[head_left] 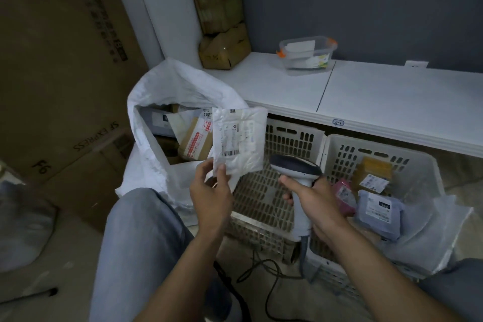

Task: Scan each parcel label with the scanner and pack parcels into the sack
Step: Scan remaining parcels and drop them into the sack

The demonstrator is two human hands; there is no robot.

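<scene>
My left hand pinches the lower corner of a flat white parcel, held upright with its label facing me. My right hand grips the handle of a grey scanner, whose head sits just right of and below the parcel. Behind the parcel stands the open white sack with several boxes and parcels inside. A white basket on the right holds a pink parcel, a blue-grey parcel and a brown box.
An empty white basket sits in the middle, under a white shelf. On the shelf are cardboard boxes and a clear tub. Large cardboard cartons stand at left. The scanner cable lies on the floor between my knees.
</scene>
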